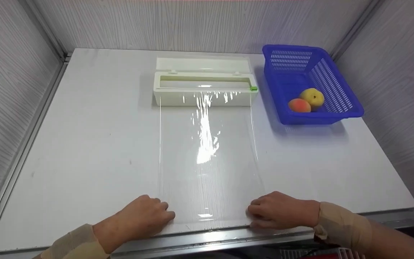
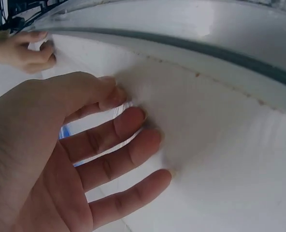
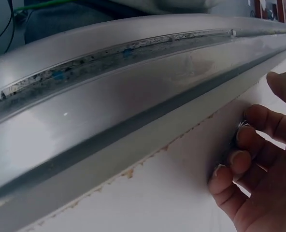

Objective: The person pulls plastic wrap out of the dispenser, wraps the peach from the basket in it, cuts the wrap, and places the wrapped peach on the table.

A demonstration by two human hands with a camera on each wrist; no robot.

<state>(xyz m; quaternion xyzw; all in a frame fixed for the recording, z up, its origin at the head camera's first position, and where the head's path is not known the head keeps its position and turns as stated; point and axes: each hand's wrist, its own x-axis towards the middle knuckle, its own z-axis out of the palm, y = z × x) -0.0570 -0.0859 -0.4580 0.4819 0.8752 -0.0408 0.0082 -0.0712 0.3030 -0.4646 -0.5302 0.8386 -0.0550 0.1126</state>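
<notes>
A sheet of clear cling film [image 1: 207, 187] runs from a white cling film dispenser [image 1: 207, 98] across the table to its front edge. My left hand [image 1: 140, 218] is at the film's near left corner; its thumb and index finger [image 2: 116, 96] meet in a pinch there, the other fingers spread loosely. At the near right corner is my right hand [image 1: 282, 212], bent fingertips [image 3: 220, 176] resting on the film at the table and thumb held apart from them. A green slide cutter [image 1: 253, 88] sits at the right end of the dispenser's front bar.
A blue plastic basket [image 1: 311, 120] stands at the back right, holding a yellow peach [image 1: 313, 98] and a reddish peach [image 1: 299, 105]. The dispenser's lid [image 1: 203, 64] lies back behind it. A metal rail [image 1: 210, 239] borders the table [image 1: 95, 136] in front; panels rise around it.
</notes>
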